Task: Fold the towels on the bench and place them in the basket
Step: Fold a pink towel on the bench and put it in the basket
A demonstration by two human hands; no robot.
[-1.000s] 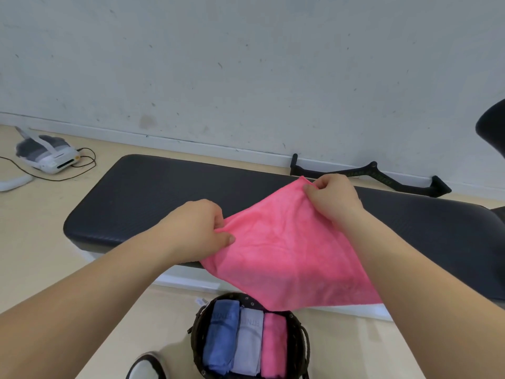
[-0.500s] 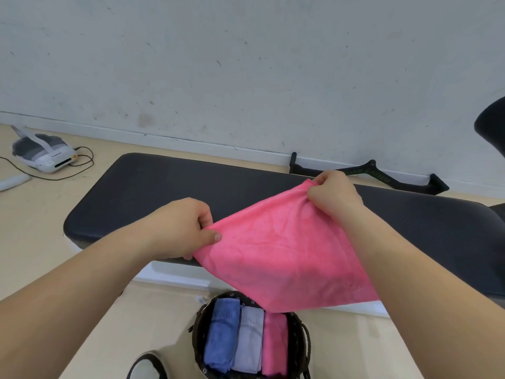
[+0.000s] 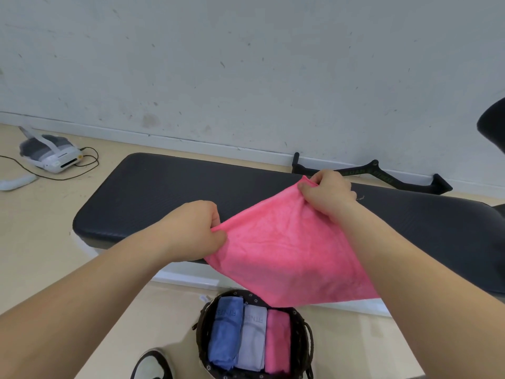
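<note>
A pink towel [image 3: 284,250] hangs spread between my two hands above the front edge of the black padded bench [image 3: 164,192]. My left hand [image 3: 194,228] pinches its near-left corner, and my right hand [image 3: 328,194] pinches the far corner. The towel's lower edge droops over the dark round basket [image 3: 302,348] on the floor below. In the basket lie three folded towels side by side: a blue folded towel [image 3: 225,332], a grey folded towel [image 3: 252,340] and a pink folded towel [image 3: 277,343].
A white device [image 3: 52,154] with a black cable lies on the floor at the left by the wall. A black metal handle bar [image 3: 382,176] rests behind the bench. A shoe tip [image 3: 150,365] shows beside the basket. A dark chair part [image 3: 494,124] juts in at right.
Both hands have shifted slightly, and the towel is stretched a little tauter between them. The grips on the two corners are unchanged.
</note>
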